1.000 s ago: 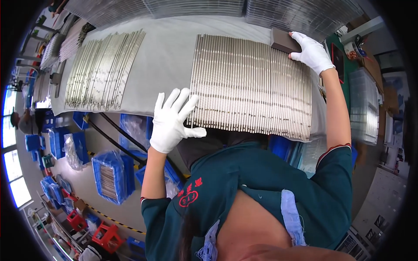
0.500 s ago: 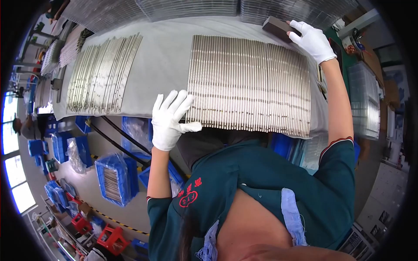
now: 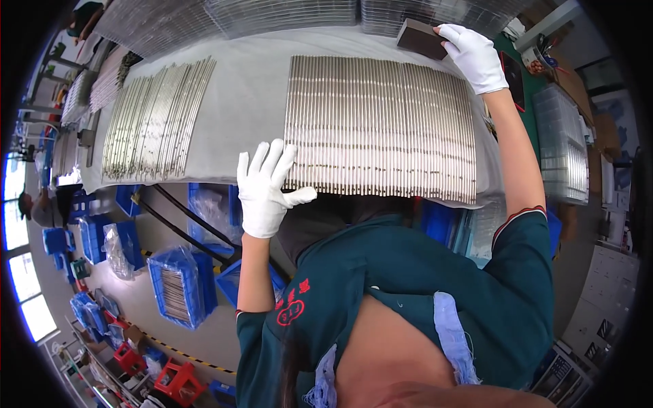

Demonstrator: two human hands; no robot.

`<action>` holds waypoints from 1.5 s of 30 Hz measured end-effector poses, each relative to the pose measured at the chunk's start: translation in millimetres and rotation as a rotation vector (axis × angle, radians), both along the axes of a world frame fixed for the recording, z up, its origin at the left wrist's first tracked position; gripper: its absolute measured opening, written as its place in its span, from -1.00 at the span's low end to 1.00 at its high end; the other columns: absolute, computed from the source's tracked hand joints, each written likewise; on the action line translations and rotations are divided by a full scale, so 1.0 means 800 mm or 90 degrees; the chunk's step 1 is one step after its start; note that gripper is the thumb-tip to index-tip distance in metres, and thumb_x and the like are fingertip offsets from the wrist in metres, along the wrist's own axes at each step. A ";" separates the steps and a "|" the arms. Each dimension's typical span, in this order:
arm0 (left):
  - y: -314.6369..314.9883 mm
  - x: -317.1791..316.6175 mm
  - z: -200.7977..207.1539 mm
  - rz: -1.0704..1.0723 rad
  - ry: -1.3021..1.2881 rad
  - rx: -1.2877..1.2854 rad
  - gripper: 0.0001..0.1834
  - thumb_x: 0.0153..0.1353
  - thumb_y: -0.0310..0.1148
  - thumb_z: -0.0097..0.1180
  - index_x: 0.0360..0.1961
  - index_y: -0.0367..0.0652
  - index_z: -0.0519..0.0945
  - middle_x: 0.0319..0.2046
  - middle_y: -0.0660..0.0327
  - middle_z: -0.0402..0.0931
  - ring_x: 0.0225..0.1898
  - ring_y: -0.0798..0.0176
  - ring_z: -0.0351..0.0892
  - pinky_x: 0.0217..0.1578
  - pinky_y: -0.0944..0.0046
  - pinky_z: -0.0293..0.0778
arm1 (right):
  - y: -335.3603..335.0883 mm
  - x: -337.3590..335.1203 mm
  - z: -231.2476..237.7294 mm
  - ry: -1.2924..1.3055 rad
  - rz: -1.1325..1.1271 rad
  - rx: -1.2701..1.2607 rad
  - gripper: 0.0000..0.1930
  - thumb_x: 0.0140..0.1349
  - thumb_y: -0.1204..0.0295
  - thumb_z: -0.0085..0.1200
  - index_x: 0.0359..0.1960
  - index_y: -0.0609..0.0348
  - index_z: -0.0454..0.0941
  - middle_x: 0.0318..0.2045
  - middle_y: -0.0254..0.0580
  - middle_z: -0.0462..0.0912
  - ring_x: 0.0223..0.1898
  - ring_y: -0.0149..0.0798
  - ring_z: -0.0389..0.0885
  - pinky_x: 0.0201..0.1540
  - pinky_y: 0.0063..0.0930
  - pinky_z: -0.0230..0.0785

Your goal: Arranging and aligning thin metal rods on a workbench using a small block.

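Observation:
A wide, close-packed row of thin silvery metal rods (image 3: 381, 129) lies side by side on a grey cloth. My left hand (image 3: 265, 194), in a white glove, rests at the row's near left corner with its fingers spread and the thumb along the rod ends. At the far right, my right hand (image 3: 474, 60), also gloved but with thumb and a fingertip bare, pinches the right end of a dark brown rectangular block (image 3: 422, 41). The block sits just beyond the far ends of the rods.
A second, looser group of rods (image 3: 160, 122) lies to the left on the cloth (image 3: 248, 88). Clear plastic trays (image 3: 286, 15) are stacked along the back. Plastic-lined blue bins (image 3: 178, 285) and red stools (image 3: 178, 381) stand on the floor at lower left.
The view has shifted slightly, so the rods and block appear a little further left. Both hands keep nearly the same pose, the right one still on the block.

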State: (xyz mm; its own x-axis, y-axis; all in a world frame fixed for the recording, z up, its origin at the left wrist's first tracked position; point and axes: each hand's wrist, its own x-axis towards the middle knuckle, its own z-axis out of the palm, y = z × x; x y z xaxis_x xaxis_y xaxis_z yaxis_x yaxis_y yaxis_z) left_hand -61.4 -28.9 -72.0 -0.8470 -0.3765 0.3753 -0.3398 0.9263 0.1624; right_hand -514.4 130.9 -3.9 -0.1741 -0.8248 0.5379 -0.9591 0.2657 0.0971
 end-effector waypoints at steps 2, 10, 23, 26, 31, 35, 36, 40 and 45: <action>0.002 -0.004 0.002 -0.008 0.007 -0.001 0.01 -0.10 0.46 0.16 0.26 -0.03 0.57 0.23 0.07 0.52 0.28 -0.08 0.41 0.36 -0.27 0.13 | 0.006 -0.007 -0.005 0.036 0.001 0.035 -0.68 0.25 0.40 0.17 0.06 -0.07 0.61 0.00 -0.29 0.70 -0.04 -0.08 0.68 0.02 -0.21 0.56; 0.008 -0.001 -0.003 0.022 -0.010 -0.012 -0.04 -0.07 0.49 0.12 0.25 0.08 0.59 0.24 0.07 0.51 0.28 -0.09 0.41 0.33 -0.34 0.14 | 0.057 0.153 0.001 -0.217 0.048 0.173 -0.34 0.33 0.03 0.13 0.33 0.21 0.39 0.35 0.01 0.43 0.37 0.05 0.38 0.42 -0.15 0.23; 0.024 -0.008 0.013 0.027 -0.020 -0.014 -0.10 -0.01 0.38 0.18 0.29 0.10 0.55 0.25 -0.01 0.46 0.26 -0.10 0.40 0.29 -0.34 0.18 | 0.053 0.301 -0.013 -0.266 0.197 0.351 -0.08 0.02 -0.02 0.38 0.38 0.18 0.35 0.47 0.12 0.22 0.51 0.13 0.13 0.54 0.06 -0.09; 0.028 -0.007 0.017 0.043 -0.084 0.027 -0.08 0.08 0.44 0.07 0.38 0.14 0.47 0.36 -0.06 0.37 0.38 -0.16 0.32 0.38 -0.35 0.08 | 0.040 0.306 -0.019 -0.261 0.230 0.325 -0.13 0.05 0.00 0.36 0.37 0.16 0.37 0.45 0.10 0.26 0.49 0.10 0.16 0.52 0.07 -0.04; 0.035 -0.009 0.018 0.018 -0.048 0.004 -0.07 -0.03 0.36 0.23 0.31 0.05 0.52 0.29 -0.05 0.40 0.30 -0.12 0.37 0.29 -0.37 0.17 | 0.036 0.312 -0.021 -0.241 0.236 0.304 -0.21 0.12 0.01 0.32 0.35 0.11 0.41 0.43 0.04 0.31 0.47 0.04 0.23 0.51 0.05 0.00; 0.059 -0.002 0.026 -0.056 -0.070 0.067 -0.05 -0.02 0.37 0.23 0.29 -0.04 0.51 0.28 0.00 0.42 0.31 -0.14 0.36 0.28 -0.39 0.18 | 0.056 0.307 -0.010 -0.261 0.224 0.355 -0.19 0.13 -0.03 0.29 0.35 0.16 0.40 0.44 0.03 0.30 0.49 0.05 0.19 0.53 0.06 -0.06; 0.064 -0.001 0.031 -0.070 -0.072 0.074 -0.06 -0.03 0.35 0.25 0.28 -0.05 0.52 0.27 0.01 0.43 0.30 -0.12 0.37 0.27 -0.38 0.20 | 0.062 0.303 -0.007 -0.265 0.198 0.370 -0.18 0.13 -0.04 0.29 0.35 0.17 0.40 0.44 0.03 0.29 0.50 0.05 0.17 0.54 0.06 -0.08; 0.075 -0.003 0.048 -0.137 -0.090 0.104 -0.14 -0.06 0.17 0.36 0.22 -0.09 0.51 0.18 0.15 0.46 0.24 0.04 0.41 0.27 -0.24 0.22 | 0.072 0.292 -0.011 -0.288 0.150 0.351 -0.08 -0.02 -0.01 0.38 0.33 0.28 0.36 0.46 0.17 0.22 0.51 0.19 0.10 0.53 0.13 -0.12; 0.068 -0.001 0.037 -0.071 -0.073 0.108 -0.10 -0.05 0.20 0.35 0.25 -0.15 0.50 0.25 0.09 0.45 0.29 -0.01 0.40 0.27 -0.37 0.19 | 0.056 0.302 -0.011 -0.249 0.156 0.357 -0.12 0.05 -0.08 0.33 0.33 0.23 0.41 0.45 0.06 0.27 0.50 0.10 0.14 0.52 0.08 -0.10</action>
State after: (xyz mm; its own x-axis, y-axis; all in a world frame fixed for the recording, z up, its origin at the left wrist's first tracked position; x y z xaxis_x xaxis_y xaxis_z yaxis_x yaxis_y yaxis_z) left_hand -62.1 25.2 -42.4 -0.9202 -0.3279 0.2139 -0.2624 0.9220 0.2846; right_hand -273.2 176.0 -12.8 -0.0415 -0.9983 -0.0408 -0.9773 0.0490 -0.2062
